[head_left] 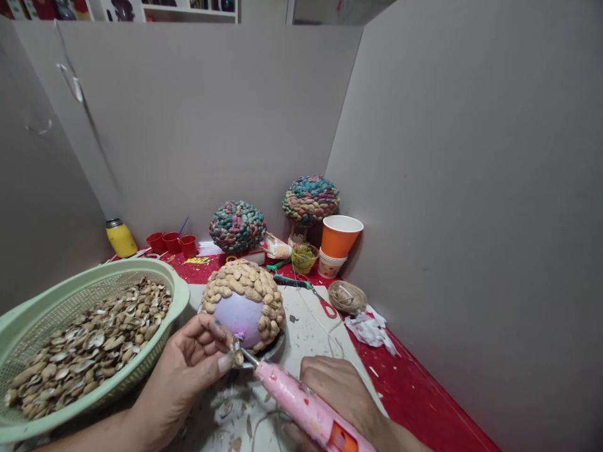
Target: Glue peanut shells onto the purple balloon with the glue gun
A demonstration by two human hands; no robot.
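Between its thumb and fingers my left hand (188, 364) pinches a peanut shell (237, 353), its hollow side facing the glue gun. My right hand (336, 392) is wrapped round a pink hot glue gun (301, 395). The gun's metal nozzle points left and meets the shell, or comes very close to it. Just behind both hands sits a lilac balloon (239, 316) in a bowl, its upper part and right side covered with peanut shells. To the left, a green colander (176, 295) holds many loose peanut shells (94, 351).
Two balls of coloured shells (238, 226) stand near the back wall. Red cups (187, 246), a yellow bottle (121, 238), an orange paper cup (340, 235), scissors (325, 304), twine (347, 297) and crumpled tissue (372, 329) lie around. Grey panels enclose the red-covered table (414, 383).
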